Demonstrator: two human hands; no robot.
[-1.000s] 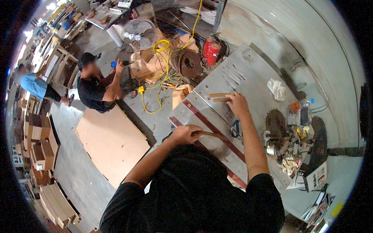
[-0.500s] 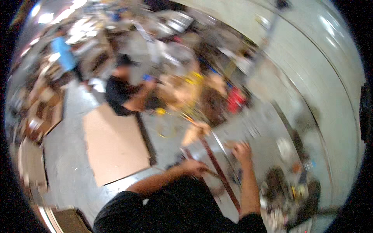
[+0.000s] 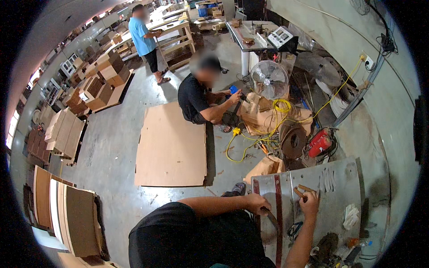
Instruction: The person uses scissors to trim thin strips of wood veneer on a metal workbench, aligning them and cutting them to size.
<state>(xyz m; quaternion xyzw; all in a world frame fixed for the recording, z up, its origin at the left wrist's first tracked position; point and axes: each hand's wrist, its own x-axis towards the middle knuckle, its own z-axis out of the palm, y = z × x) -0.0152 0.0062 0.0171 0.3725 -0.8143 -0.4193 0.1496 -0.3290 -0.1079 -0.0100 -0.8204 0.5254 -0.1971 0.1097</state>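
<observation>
- The left hand (image 3: 257,204) is curled closed around one end of a curved brown strip (image 3: 272,219), over the left part of the metal table (image 3: 340,196).
- That strip's long axis slants from the hand toward the table's near right, its free end crossing above or on a dark red bar (image 3: 278,196); contact is hard to judge from overhead.
- The right hand (image 3: 309,203), over the middle of the table, has its fingers closed on a pair of brown strips (image 3: 306,188).
- These two lie nearly parallel, slightly spread, their long axes pointing out of the grip toward the table's far left.
- At the table's near right corner, a clear bottle (image 3: 366,243) with a blue cap lies among clutter; its contents are too small to make out.
- Well left of the table, brown boxes (image 3: 111,67) stand stacked on the floor, their insides out of sight.
</observation>
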